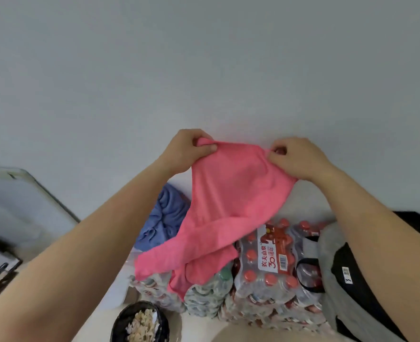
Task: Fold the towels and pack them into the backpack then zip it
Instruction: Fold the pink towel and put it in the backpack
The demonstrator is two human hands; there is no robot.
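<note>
A pink towel point(228, 193) hangs in the air in front of a pale wall, its lower end draped over shrink-wrapped bottle packs. My left hand point(186, 151) pinches its upper left corner and my right hand point(300, 159) pinches the upper right corner, stretching the top edge between them. A crumpled blue towel point(164, 213) lies behind the pink one, to the left. The grey and black backpack point(339, 280) stands at the lower right, partly hidden by my right forearm.
Several shrink-wrapped packs of red-capped water bottles point(268, 267) are stacked below the towel. A black waste bin point(139, 322) with scraps stands at the bottom. A white board or panel point(19, 201) leans at the left, with dark items under it.
</note>
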